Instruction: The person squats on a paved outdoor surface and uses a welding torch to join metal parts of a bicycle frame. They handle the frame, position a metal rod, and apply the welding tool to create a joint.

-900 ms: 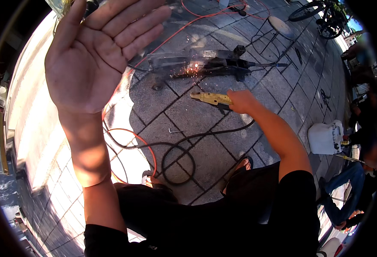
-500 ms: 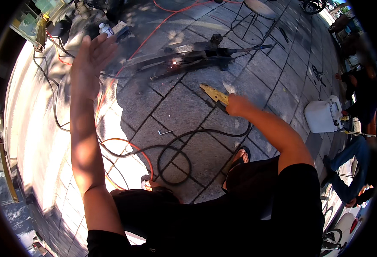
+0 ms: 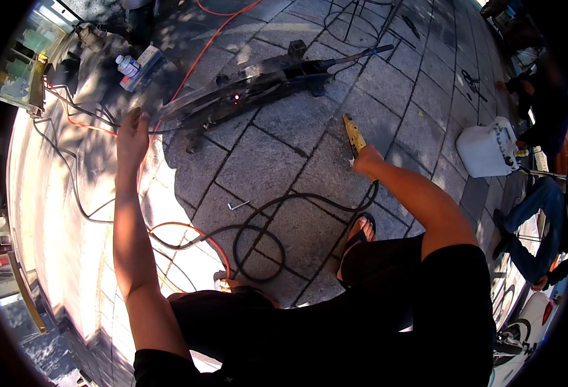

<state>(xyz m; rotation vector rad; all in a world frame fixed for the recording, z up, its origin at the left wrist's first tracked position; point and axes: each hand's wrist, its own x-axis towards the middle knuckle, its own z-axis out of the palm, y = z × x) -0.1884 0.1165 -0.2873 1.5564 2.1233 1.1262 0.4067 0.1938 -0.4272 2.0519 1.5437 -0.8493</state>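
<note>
- Step in hand: looks like a pause in hot work, probably welding. A glowing spot (image 3: 237,97) shows on the dark metal frame (image 3: 293,72), with the tool held clear of it.
- Frame location: on the paving (image 3: 264,168) ahead of the person, slanting up to the right.
- Right hand (image 3: 366,159): wrapped round the handle of the yellow clamp-type holder (image 3: 354,132), nose pointing up and away, well apart from the frame. Can't make out a rod in its nose.
- Black cable (image 3: 323,195) runs from that hand and loops near the feet.
- Left hand (image 3: 133,138): raised near the frame's left end. Nothing visible in it; can't tell whether fingers are spread or curled, or whether it touches anything.
- Small L-shaped metal piece (image 3: 238,206) lies on the paving, apart from both hands.
- Next move, my read: more work there calls for a steady nose angle, bare left hand off hot metal, cable slack clear of the feet.
</note>
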